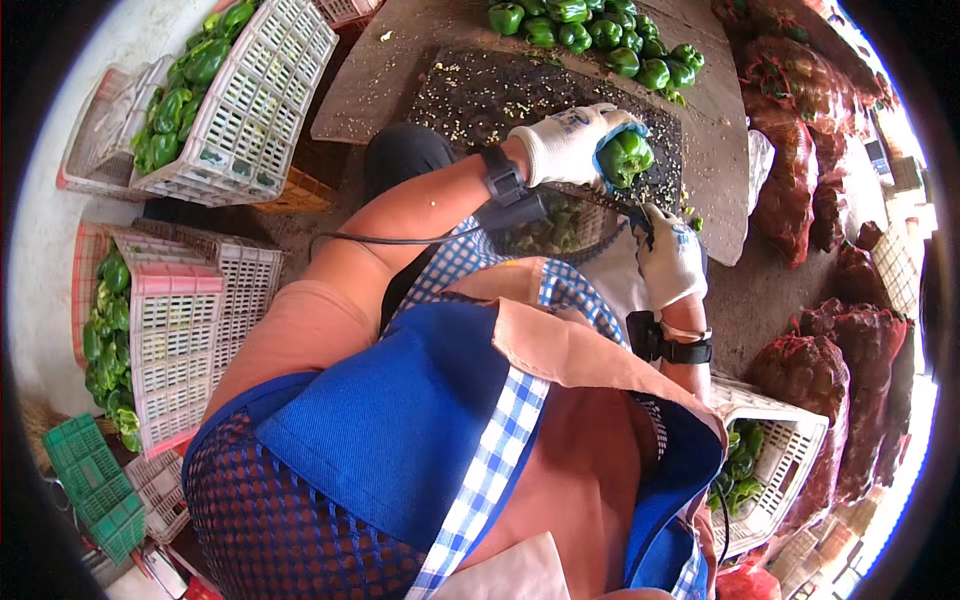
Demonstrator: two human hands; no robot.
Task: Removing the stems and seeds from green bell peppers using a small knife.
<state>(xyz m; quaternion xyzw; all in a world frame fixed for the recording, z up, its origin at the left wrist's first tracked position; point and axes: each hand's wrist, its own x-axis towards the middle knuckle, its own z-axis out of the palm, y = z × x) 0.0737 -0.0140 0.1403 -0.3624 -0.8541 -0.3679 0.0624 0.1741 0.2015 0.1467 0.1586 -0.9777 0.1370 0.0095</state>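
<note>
My left hand point(577, 146), in a white knitted glove with a blue coated palm, grips a green bell pepper point(625, 158) over a dark cutting board point(487, 97). Pale seeds are scattered across the board. My right hand point(671, 251), gloved the same way, is closed around the handle of a knife point(592, 196). Its dark, narrow blade points left, just below the pepper; whether the two touch I cannot tell. Under the blade, between my forearms, pepper pieces point(555, 225) show in a partly hidden container.
Several whole green peppers point(600, 30) lie beyond the board on the worktable point(712, 150). Plastic crates point(247, 112) of peppers stand at left, with another crate point(795, 450) at lower right. Red mesh sacks point(784, 165) line the right side. A cable point(390, 240) crosses my left forearm.
</note>
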